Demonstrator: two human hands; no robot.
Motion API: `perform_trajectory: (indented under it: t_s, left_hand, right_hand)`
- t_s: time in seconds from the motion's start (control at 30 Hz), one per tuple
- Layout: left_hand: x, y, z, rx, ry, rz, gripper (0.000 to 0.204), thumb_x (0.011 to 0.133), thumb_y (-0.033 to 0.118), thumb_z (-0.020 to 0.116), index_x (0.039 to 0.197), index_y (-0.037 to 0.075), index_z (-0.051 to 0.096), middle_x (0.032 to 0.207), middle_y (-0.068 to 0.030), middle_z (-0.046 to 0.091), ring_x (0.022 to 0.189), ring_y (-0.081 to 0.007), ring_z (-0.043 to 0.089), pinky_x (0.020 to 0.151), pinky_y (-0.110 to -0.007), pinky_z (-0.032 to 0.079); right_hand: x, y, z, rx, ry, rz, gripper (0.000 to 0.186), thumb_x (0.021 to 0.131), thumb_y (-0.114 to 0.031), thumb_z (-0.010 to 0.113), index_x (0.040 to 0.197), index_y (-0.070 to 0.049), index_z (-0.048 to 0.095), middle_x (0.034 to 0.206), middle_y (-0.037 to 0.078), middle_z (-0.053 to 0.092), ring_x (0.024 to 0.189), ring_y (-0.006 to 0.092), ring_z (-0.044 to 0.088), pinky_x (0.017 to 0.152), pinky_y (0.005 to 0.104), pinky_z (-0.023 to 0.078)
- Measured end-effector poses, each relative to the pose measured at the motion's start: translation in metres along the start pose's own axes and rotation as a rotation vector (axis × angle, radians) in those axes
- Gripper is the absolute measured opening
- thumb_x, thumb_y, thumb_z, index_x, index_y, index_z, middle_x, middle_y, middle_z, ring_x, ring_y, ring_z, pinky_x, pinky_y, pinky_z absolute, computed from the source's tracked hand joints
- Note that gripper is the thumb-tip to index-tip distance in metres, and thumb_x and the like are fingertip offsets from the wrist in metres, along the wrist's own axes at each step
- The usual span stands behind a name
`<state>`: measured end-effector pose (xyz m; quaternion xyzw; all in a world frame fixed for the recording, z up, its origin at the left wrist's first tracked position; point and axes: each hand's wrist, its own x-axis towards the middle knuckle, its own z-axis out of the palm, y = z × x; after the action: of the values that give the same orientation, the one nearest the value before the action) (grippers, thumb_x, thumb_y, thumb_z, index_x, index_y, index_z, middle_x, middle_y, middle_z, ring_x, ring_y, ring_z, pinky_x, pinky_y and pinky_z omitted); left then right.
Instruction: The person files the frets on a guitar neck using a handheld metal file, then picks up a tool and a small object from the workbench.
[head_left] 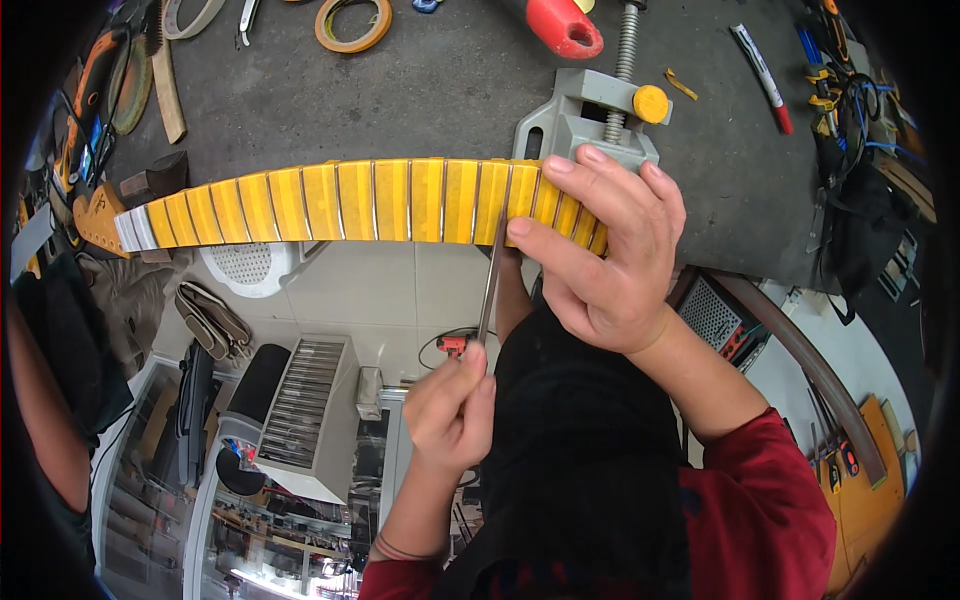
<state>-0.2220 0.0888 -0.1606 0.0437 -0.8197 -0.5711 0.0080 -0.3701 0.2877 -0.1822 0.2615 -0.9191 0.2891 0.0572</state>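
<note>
A guitar neck (390,200) lies across the bench's near edge, its metal frets bare between strips of yellow masking tape. Its wooden headstock (98,222) points left, beside white tape. My left hand (445,410) is closed round the lower end of a slim metal file (491,280). The file slants up from that hand, and its upper end lies on the neck along a fret. My right hand (620,255) rests over the neck's right end with fingers spread. Its index fingertip touches the neck right beside the file. The right thumb is partly hidden.
Behind the neck stands a grey vise (590,110) with a yellow knob. A tape roll (353,24), a red-handled object (566,26) and a marker (763,78) lie on the dark bench (440,100). Below are a slatted grey box (305,410) and another person's arm (45,420).
</note>
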Motion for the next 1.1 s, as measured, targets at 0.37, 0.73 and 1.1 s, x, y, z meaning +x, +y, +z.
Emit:
perform_trajectory:
  t_s: [0.37,0.73,1.1]
  left_hand:
    - [-0.005,0.001,0.001,0.055,-0.014,-0.016,0.04,0.097,-0.011,0.072,0.137,-0.009,0.07,0.109,-0.0188,0.08,0.079,-0.0148,0.071,0.075,-0.027,0.057]
    - [0.02,0.001,0.011,0.051,0.033,0.037,0.045,0.091,-0.014,0.074,0.135,-0.005,0.073,0.071,-0.009,0.06,0.055,-0.0184,0.053,0.053,-0.03,0.044]
    - [0.065,0.007,0.022,-0.072,0.051,-0.054,0.042,0.094,-0.012,0.073,0.135,-0.006,0.073,0.084,-0.0162,0.073,0.063,-0.0213,0.065,0.061,-0.031,0.053]
  right_hand:
    - [-0.002,0.002,0.003,-0.008,0.022,0.002,0.049,0.078,-0.012,0.074,0.123,-0.029,0.081,0.145,0.007,0.07,0.138,0.0299,0.063,0.126,0.0482,0.026]
    - [-0.003,0.003,0.0,-0.024,0.002,0.002,0.055,0.076,-0.006,0.075,0.126,-0.027,0.081,0.145,0.01,0.069,0.137,0.0328,0.064,0.125,0.0491,0.028]
    - [-0.001,0.002,0.002,-0.021,0.022,-0.013,0.052,0.079,-0.004,0.074,0.126,-0.026,0.081,0.144,0.01,0.07,0.136,0.0322,0.065,0.124,0.0488,0.03]
